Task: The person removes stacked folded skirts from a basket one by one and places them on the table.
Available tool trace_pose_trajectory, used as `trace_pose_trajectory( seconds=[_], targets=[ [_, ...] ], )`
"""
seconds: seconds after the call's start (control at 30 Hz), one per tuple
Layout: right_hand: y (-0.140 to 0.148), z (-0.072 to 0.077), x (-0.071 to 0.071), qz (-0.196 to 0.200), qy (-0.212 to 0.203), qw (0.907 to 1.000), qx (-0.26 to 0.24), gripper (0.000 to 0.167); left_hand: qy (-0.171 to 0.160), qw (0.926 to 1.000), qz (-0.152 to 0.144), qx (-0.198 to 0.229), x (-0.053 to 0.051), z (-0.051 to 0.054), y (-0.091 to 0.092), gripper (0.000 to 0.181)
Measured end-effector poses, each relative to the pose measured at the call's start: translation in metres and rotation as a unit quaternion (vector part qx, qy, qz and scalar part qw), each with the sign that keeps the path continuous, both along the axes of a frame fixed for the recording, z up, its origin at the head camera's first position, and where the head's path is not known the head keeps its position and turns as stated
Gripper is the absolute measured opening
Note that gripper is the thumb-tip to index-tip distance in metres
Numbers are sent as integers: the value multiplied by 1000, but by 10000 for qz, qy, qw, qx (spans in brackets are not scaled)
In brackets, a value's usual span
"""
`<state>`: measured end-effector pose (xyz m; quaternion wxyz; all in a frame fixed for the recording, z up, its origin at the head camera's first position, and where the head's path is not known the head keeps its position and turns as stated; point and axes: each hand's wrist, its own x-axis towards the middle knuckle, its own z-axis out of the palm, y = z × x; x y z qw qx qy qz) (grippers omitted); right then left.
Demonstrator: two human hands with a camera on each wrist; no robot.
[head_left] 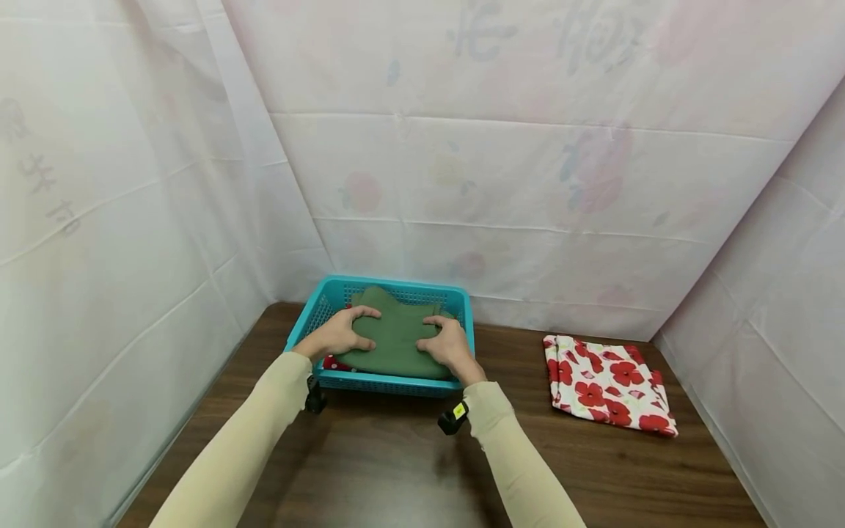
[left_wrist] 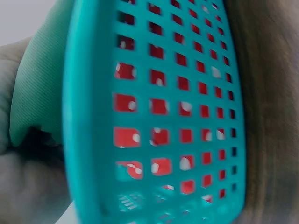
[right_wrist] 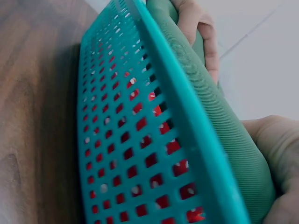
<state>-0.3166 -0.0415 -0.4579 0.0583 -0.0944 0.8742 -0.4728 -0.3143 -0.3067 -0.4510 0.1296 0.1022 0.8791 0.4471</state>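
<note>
The folded green ribbed cloth point(head_left: 396, 337) is inside the blue-green plastic basket point(head_left: 313, 315), on top of a red cloth with white dots point(head_left: 333, 364). The left hand point(head_left: 339, 334) touches its left side and the right hand point(head_left: 451, 345) touches its right side. Both hands look open, with thumbs and fingers spread apart; I cannot tell how hard they press. One hand at each end probably helps keep the floppy cloth flat and straight. The basket's walls seem to keep the cloths in one pile. The flower cloth point(head_left: 610, 385) lies folded flat on the brown table point(head_left: 396, 462), well to the right, maybe so it is out of the way. The green cloth's long way seems to go from side to side, like the basket's long way. Its near edge runs beside the near rim, and one round corner points to the back sheet point(head_left: 422, 183).
</note>
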Motion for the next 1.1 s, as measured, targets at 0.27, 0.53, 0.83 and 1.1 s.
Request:
trace_pose_trajectory(
  seconds=[0.27, 0.53, 0.83, 1.1],
  targets=[
    [10, 18, -4, 33, 167, 9998, -144, 54, 214, 9996, -27, 175, -4, 13, 8, 67],
    [30, 36, -1, -61, 463, 9989, -60, 57, 495, 9982, -49, 347, -6, 24, 24, 67],
    [60, 45, 5, -141, 482, 9987, 20, 58, 687, 9957, -5, 624, -2, 26, 52, 68],
    [76, 50, 5, -142, 692, 9975, -14, 58, 834, 9926, 62, 877, 0, 30, 68, 67]
  ],
)
